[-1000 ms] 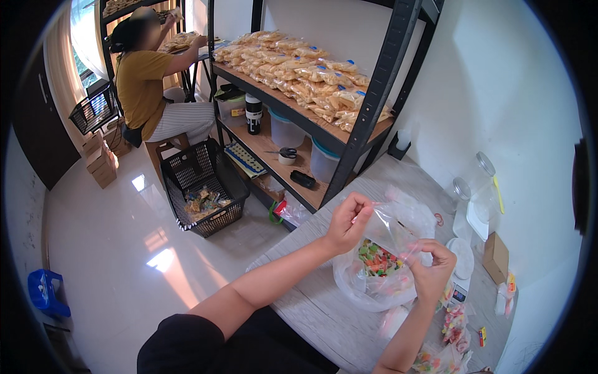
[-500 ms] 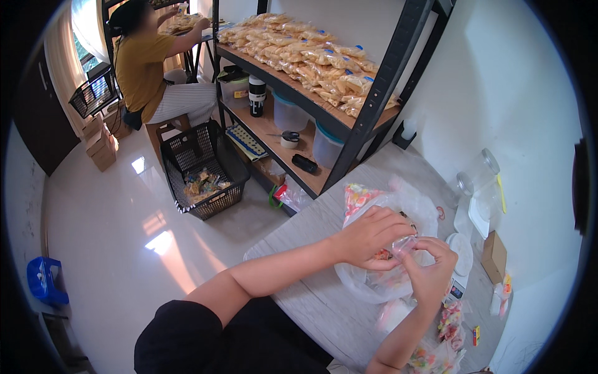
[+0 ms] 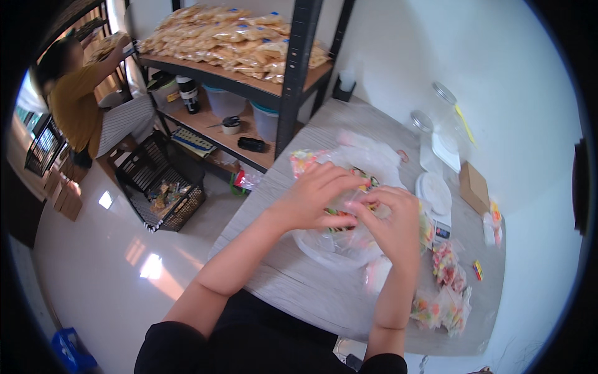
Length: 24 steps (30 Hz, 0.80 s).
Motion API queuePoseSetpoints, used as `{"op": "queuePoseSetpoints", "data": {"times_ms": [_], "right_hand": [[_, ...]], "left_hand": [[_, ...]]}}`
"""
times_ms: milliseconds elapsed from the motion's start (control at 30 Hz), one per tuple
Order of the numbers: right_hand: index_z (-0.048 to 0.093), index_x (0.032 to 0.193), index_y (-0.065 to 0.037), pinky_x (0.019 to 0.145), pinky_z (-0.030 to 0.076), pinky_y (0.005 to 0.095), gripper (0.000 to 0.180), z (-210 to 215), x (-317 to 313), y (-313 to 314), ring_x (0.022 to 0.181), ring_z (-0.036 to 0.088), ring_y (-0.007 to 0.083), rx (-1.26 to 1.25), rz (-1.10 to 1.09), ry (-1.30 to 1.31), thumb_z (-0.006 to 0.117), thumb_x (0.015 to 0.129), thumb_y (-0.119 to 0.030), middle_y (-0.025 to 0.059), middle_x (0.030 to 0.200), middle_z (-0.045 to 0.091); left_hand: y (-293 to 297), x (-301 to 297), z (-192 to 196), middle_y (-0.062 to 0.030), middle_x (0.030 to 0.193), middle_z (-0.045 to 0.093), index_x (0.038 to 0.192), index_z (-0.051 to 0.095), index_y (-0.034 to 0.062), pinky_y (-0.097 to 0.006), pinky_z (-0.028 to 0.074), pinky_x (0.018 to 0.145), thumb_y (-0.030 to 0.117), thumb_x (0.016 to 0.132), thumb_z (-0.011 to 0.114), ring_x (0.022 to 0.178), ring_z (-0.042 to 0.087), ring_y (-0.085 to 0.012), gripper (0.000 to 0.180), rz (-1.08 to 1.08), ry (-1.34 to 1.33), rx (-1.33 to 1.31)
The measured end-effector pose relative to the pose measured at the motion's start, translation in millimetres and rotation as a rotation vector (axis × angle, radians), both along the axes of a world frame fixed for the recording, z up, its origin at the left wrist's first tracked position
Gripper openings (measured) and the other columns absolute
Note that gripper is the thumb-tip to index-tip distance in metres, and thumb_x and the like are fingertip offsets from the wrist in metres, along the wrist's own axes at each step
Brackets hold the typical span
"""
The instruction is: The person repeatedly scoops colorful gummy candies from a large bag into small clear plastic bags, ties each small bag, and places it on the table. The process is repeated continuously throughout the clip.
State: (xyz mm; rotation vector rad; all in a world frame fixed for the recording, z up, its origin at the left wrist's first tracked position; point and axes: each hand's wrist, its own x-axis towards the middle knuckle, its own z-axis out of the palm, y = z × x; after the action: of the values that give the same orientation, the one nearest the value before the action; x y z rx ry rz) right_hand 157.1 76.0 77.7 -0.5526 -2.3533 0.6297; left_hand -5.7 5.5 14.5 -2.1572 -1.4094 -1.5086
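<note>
Over a large translucent white plastic bag (image 3: 317,249) on the table, both hands work close together. My left hand (image 3: 305,196) has its thumb and fingers spread apart. Thumb and index finger of my right hand (image 3: 395,224) pinch a small clear plastic bag (image 3: 350,201), partly hidden between the hands. Inside the large bag lie colourful wrapped sweets (image 3: 372,179), seen between my fingers. A bag of pink and yellow sweets (image 3: 302,161) rests at its far left side.
Right of the hands stand a white kitchen scale (image 3: 434,194), filled sweet bags (image 3: 450,268), a cardboard box (image 3: 473,188) and a clear jar (image 3: 453,118). A shelf (image 3: 249,78) holds many snack packs. Beyond the black basket (image 3: 159,187), a person (image 3: 81,93) sits working.
My view has turned right, so the shelf and person sit farther left. The left hand's fingers have spread off the small clear bag; the right still pinches it.
</note>
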Motion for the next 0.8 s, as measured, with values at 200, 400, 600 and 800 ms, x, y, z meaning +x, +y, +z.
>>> {"op": "queuePoseSetpoints", "data": {"times_ms": [200,400,600,800], "right_hand": [[0.066,0.07,0.001,0.062,0.045,0.0276,0.013,2,-1,-1,0.064,0.061,0.0194,-0.003,0.015,-0.033,0.073,0.068,-0.011,0.0099,0.068,0.064],[0.07,0.082,-0.001,0.062,0.048,0.0271,0.014,3,-1,1,0.067,0.062,0.0222,-0.205,0.193,0.222,0.068,0.078,-0.014,0.0131,0.093,0.064],[0.067,0.087,0.0,0.062,0.048,0.0298,0.013,-4,-2,12,0.069,0.061,0.0238,-0.12,0.041,0.124,0.063,0.082,-0.011,0.0131,0.089,0.063],[0.066,0.089,0.001,0.064,0.048,0.0314,0.013,-27,-7,21,0.071,0.063,0.0233,0.003,-0.026,0.003,0.059,0.078,-0.003,0.0136,0.081,0.064]], "left_hand": [[1,0,1,-0.0041,0.104,0.058,0.111,0.057,0.0111,-0.037,0.038,0.08,0.033,0.064,0.078,0.091,0.053,-0.0245,0.055,0.048,0.056,0.013],[-3,-9,8,-0.0042,0.103,0.059,0.111,0.056,0.0095,-0.037,0.038,0.081,0.034,0.062,0.08,0.091,0.052,-0.0248,0.059,0.07,-0.044,0.042],[0,-9,6,-0.0068,0.103,0.059,0.112,0.055,0.0074,-0.037,0.04,0.082,0.034,0.055,0.085,0.092,0.051,-0.0257,0.07,0.109,-0.043,0.083],[3,-16,3,-0.0082,0.096,0.056,0.113,0.053,0.0064,-0.035,0.04,0.075,0.031,0.053,0.087,0.086,0.051,-0.0251,0.073,0.178,-0.021,0.164]]}}
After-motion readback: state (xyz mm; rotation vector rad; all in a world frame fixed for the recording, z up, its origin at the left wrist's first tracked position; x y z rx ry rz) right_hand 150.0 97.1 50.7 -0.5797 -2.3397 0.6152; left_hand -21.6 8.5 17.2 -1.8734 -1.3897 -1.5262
